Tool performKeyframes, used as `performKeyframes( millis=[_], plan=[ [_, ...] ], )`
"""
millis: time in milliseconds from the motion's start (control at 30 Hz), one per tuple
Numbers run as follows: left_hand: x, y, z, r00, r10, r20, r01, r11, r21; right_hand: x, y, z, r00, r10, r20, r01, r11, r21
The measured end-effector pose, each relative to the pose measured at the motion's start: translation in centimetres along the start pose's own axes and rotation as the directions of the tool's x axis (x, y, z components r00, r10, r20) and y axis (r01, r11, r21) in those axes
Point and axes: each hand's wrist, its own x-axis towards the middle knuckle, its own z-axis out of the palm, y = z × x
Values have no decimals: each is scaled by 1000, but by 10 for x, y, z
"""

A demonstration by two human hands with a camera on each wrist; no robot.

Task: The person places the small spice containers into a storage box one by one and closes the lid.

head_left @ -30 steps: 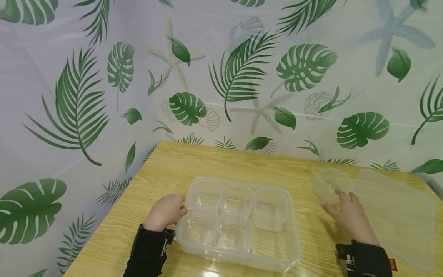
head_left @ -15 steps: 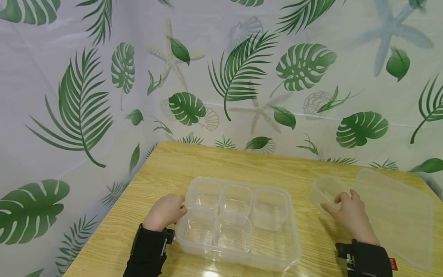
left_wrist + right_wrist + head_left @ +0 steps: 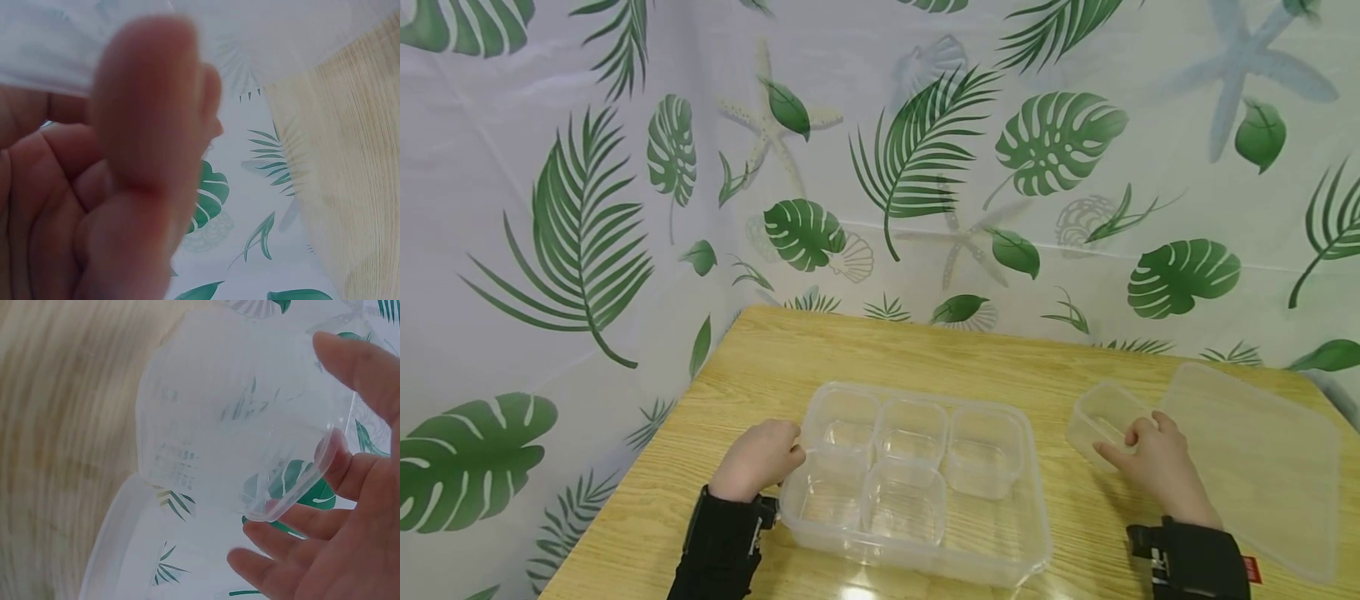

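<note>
A large clear plastic container (image 3: 1042, 508) stands on the table, with several small clear boxes (image 3: 904, 510) inside it; its front right part shows bare bottom. My left hand (image 3: 758, 460) grips the container's left rim, thumb and curled fingers close together. In the left wrist view the thumb (image 3: 147, 106) blurs large before the pale plastic wall. To the right of the container, my right hand (image 3: 1161, 468) pinches another small clear box (image 3: 1093, 425) by its edge, thumb on one side and fingers on the other. That box is tilted, its underside apparently near the table.
A flat, translucent lid (image 3: 1262, 475) lies at the right of the wooden table (image 3: 865, 346), beside and partly beneath my right hand. Behind the table hangs a leaf-patterned curtain (image 3: 925, 250). A small red tag (image 3: 1251, 570) shows by the right wrist.
The small box in my right hand has tipped and shifted slightly left and down, away from the lid. My left hand and the large container stay where they were.
</note>
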Motion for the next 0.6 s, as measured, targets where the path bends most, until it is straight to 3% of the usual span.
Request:
performKeyframes(
  millis=[200,400,600],
  plan=[
    [0,0,0,1000,-6,8,6,1000,-5,-1,-1,0,1000,6,-19,-6,1000,0],
    [1,0,0,1000,-4,15,4,1000,-3,0,-1,-1,997,71,5,-71,996,63],
    [0,0,0,1000,-2,9,2,1000,-5,2,2,0,997,69,38,-72,992,99]
  ],
)
